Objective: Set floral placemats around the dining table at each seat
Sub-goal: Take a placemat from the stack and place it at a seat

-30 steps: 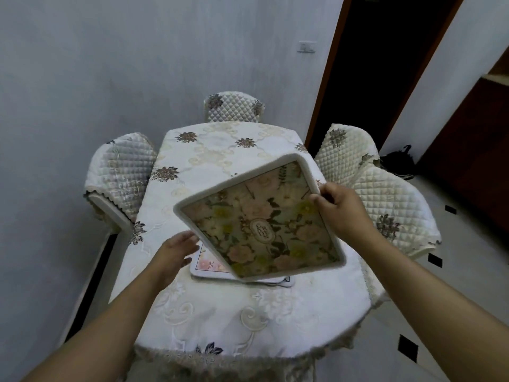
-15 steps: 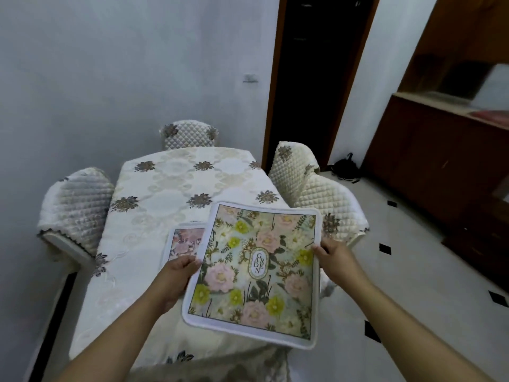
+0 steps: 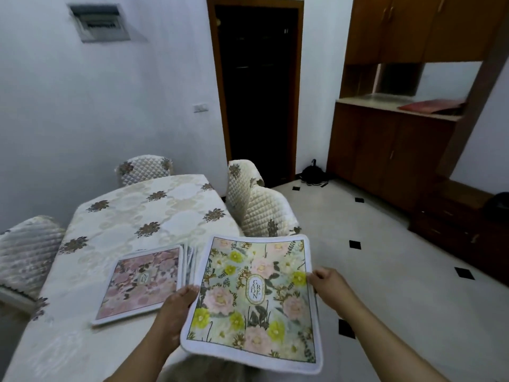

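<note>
I hold a green and pink floral placemat [image 3: 254, 296] with a white border flat in the air, off the table's right edge. My left hand [image 3: 177, 307] grips its left edge and my right hand [image 3: 327, 281] grips its right edge. A stack of placemats [image 3: 141, 282] topped by a pink floral one lies on the near part of the dining table [image 3: 132, 216], just left of my left hand. The table wears a cream cloth with brown flower motifs.
Quilted cream chairs stand around the table: one at the far end [image 3: 144, 169], two along the right side [image 3: 264, 213], one at the left [image 3: 26, 255]. A dark doorway [image 3: 257, 92] and brown cabinets [image 3: 391, 150] lie beyond. The tiled floor [image 3: 371, 257] spreads to the right.
The green placemat came off the stack, turned from tilted to flat, and shifted right past the table edge. My view swung right and up, uncovering the pink mat on the stack.
</note>
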